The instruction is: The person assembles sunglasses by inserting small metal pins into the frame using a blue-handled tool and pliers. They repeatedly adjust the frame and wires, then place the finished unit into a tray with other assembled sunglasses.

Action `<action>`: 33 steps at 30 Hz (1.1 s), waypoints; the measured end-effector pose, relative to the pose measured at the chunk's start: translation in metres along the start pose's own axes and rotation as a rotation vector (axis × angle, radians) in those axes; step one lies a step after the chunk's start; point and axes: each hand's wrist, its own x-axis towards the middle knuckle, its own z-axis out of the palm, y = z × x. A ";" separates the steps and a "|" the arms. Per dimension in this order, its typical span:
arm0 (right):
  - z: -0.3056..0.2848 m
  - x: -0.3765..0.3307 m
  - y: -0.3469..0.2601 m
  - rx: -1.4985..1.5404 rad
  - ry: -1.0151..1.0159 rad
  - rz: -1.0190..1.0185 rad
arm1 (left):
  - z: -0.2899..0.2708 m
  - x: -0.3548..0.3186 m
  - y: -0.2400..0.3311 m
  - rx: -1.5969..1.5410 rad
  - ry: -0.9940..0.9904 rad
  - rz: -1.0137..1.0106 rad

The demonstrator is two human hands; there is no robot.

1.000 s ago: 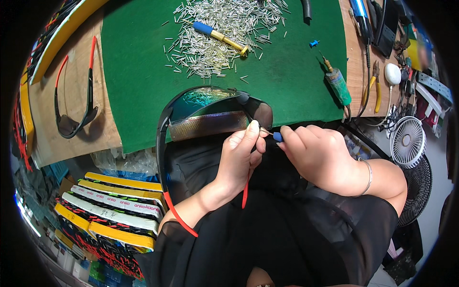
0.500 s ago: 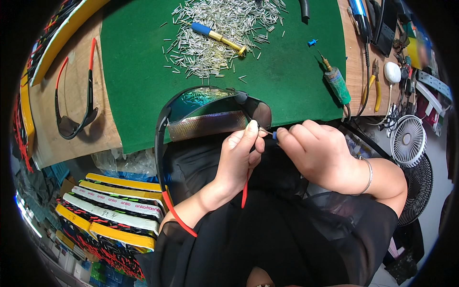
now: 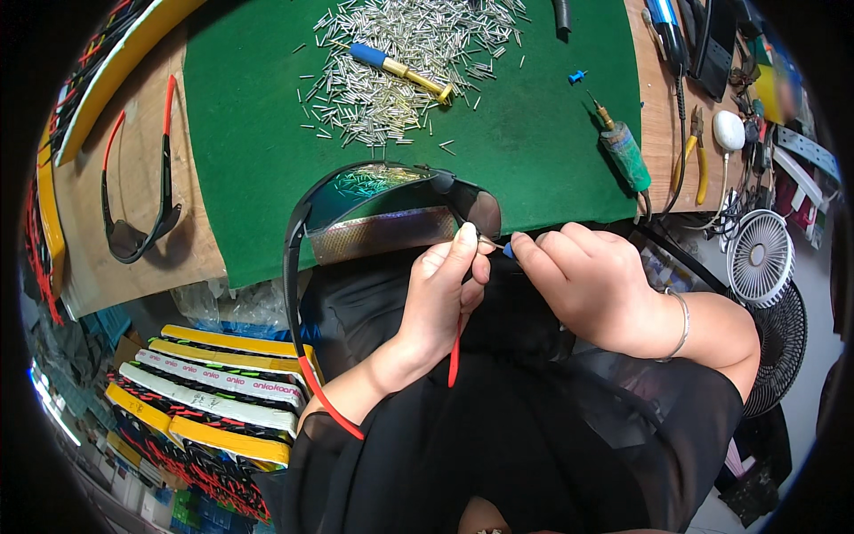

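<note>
Right hand [image 3: 592, 289]: closed round a blue-handled driver [image 3: 508, 251], shaft toward left hand [image 3: 436, 298]. Left: pinching sunglasses [image 3: 369, 187] near one hinge, apparently for steadiness, over bench's [image 3: 98, 267] near edge. Metal pins [image 3: 382, 102]: heaped toward far edge, seemingly for reach.

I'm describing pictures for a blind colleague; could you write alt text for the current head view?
A person's left hand holds red-tipped black wraparound sunglasses, while the right hand grips a blue-handled, thin-shafted metal tool pointing toward the left hand. Beyond, a heap of small silver metal pins lies on a green cloth.
</note>
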 end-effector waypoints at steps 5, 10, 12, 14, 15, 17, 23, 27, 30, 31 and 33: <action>-0.006 0.006 -0.001 -0.040 -0.033 0.000 | -0.005 0.002 -0.003 -0.008 -0.040 0.015; -0.006 -0.001 -0.002 0.128 -0.201 0.180 | -0.001 0.001 -0.002 -0.021 -0.007 0.016; -0.003 -0.001 -0.003 0.047 -0.152 0.116 | -0.001 0.001 -0.002 -0.020 0.001 0.015; 0.002 -0.002 -0.001 -0.066 -0.057 -0.005 | -0.002 0.002 -0.003 -0.016 -0.002 0.013; 0.001 0.000 0.000 -0.070 -0.043 -0.031 | -0.002 0.001 -0.003 -0.013 -0.006 0.014; -0.002 0.004 0.001 -0.076 -0.013 -0.085 | -0.003 0.002 -0.003 -0.015 -0.021 0.021; -0.002 0.000 -0.003 0.018 -0.179 0.159 | 0.002 0.002 0.000 -0.001 0.011 0.004; 0.000 0.001 0.001 -0.100 -0.030 -0.103 | -0.002 0.001 -0.003 -0.008 -0.013 0.023; 0.001 0.003 0.000 -0.068 -0.027 -0.067 | -0.003 0.002 -0.003 -0.010 -0.019 0.031; 0.002 0.003 -0.001 -0.096 0.021 -0.084 | -0.003 0.002 -0.003 -0.005 -0.018 0.032; 0.006 0.001 -0.003 -0.154 0.115 -0.118 | -0.007 0.005 -0.005 -0.031 -0.071 0.032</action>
